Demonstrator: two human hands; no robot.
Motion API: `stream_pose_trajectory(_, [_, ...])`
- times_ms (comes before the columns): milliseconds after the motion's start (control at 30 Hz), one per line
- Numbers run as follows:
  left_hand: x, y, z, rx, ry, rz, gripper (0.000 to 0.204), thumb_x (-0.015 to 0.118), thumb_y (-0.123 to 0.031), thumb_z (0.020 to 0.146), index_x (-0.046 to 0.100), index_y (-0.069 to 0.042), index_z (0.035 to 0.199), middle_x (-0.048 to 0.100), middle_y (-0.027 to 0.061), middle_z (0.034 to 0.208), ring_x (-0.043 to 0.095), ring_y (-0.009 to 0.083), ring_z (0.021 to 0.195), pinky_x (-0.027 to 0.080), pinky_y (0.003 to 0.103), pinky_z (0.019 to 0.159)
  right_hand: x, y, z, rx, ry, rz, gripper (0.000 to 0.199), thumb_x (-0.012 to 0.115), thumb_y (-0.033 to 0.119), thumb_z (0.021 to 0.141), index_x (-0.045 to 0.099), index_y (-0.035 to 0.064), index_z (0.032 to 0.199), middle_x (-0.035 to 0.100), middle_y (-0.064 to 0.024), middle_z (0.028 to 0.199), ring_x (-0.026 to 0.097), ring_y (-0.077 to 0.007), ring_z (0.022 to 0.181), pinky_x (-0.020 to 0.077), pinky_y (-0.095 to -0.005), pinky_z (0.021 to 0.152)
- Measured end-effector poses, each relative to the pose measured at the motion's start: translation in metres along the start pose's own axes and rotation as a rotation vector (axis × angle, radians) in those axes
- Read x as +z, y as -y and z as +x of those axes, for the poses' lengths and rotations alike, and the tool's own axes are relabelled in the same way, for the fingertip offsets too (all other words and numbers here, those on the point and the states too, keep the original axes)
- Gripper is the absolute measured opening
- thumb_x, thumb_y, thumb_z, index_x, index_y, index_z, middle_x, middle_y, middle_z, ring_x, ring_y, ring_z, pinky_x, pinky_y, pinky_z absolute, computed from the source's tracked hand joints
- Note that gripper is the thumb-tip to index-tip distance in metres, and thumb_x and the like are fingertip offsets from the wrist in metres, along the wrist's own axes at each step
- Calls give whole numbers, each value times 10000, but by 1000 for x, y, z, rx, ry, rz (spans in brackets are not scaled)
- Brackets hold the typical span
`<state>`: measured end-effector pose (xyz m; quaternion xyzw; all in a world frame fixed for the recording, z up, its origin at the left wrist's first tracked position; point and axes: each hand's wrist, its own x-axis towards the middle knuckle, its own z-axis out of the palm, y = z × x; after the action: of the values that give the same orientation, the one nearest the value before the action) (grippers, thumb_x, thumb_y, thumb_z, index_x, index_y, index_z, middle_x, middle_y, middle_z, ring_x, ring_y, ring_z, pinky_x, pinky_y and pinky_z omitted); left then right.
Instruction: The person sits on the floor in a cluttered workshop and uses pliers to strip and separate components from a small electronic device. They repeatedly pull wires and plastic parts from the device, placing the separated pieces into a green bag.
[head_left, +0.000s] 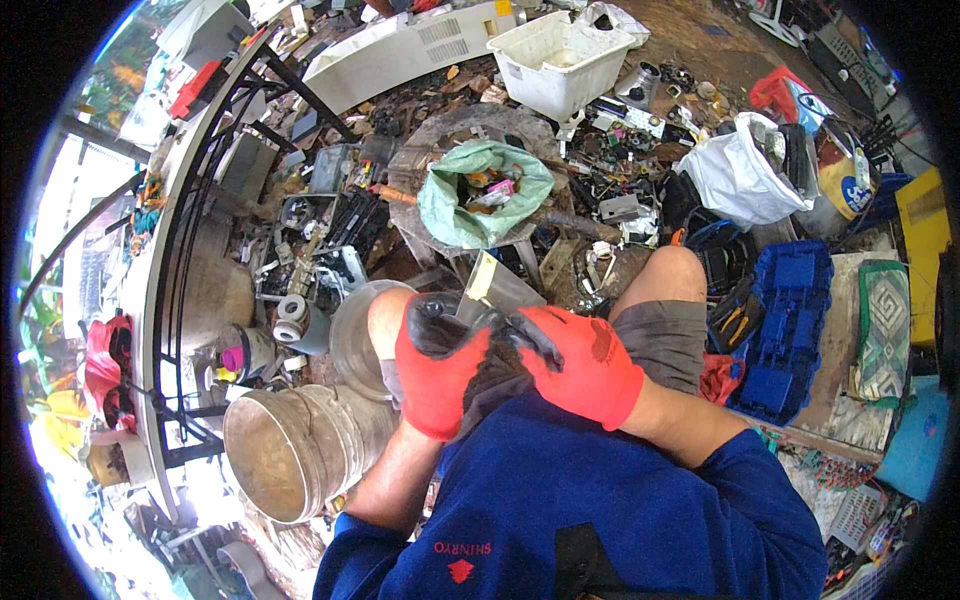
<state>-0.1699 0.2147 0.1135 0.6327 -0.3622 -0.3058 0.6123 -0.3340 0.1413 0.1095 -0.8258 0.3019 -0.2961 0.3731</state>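
My left hand [437, 365] and my right hand [580, 365] wear red gloves with black-coated palms and fingers. They meet in front of my lap, fingers curled and fingertips nearly touching. Whatever small thing is pinched between them is hidden by the dark gloves. Right beyond the fingertips rises a grey, flat-sided plastic piece [508, 287] with a pale yellow strip along its left edge. I cannot tell whether my fingers grip it or it stands behind them. Farther out, an open green sack [450, 215] holds mixed scraps and a pink item, on a round worn wooden stand [415, 150].
A dirty white bucket [330, 440] lies tipped at my left, beside a black-framed table [170, 290]. A white tub [560, 75] stands at the back. On the right are a white sack [740, 175] and a blue plastic case [785, 330]. Electronic scrap litters the floor.
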Motion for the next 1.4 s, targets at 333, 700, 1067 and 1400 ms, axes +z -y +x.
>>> stream_pose_trajectory(333, [8,11,-6,0,-50,-109,365,748,9,737,546,-54,1035,612,23,900,587,102,805,484,260,693,12,-7,-4,-17,-63,81,320,663,72,784,614,-2,1091,656,-202,962,655,-378,823,533,-395,699])
stream_pose_trajectory(700, [7,4,5,26,107,-122,354,692,0,802,546,-38,1122,622,36,1005,592,138,922,482,286,814,0,-17,16,-70,-260,212,457,738,138,741,587,20,1155,646,-182,1021,639,-384,926,525,-410,791])
stream_pose_trajectory(1067, [-2,-2,1,30,294,45,391,664,-31,851,525,-9,1216,628,66,1077,593,142,982,471,287,873,-11,-10,28,-54,-86,-11,404,729,142,745,609,47,1119,631,-158,972,646,-362,839,529,-407,709])
stream_pose_trajectory(1400, [-6,4,-1,0,324,18,337,624,0,864,540,-11,1190,626,66,1086,582,135,998,463,284,882,-4,-19,32,-151,-91,24,384,731,124,708,589,2,1044,615,-172,896,633,-377,749,521,-405,644])
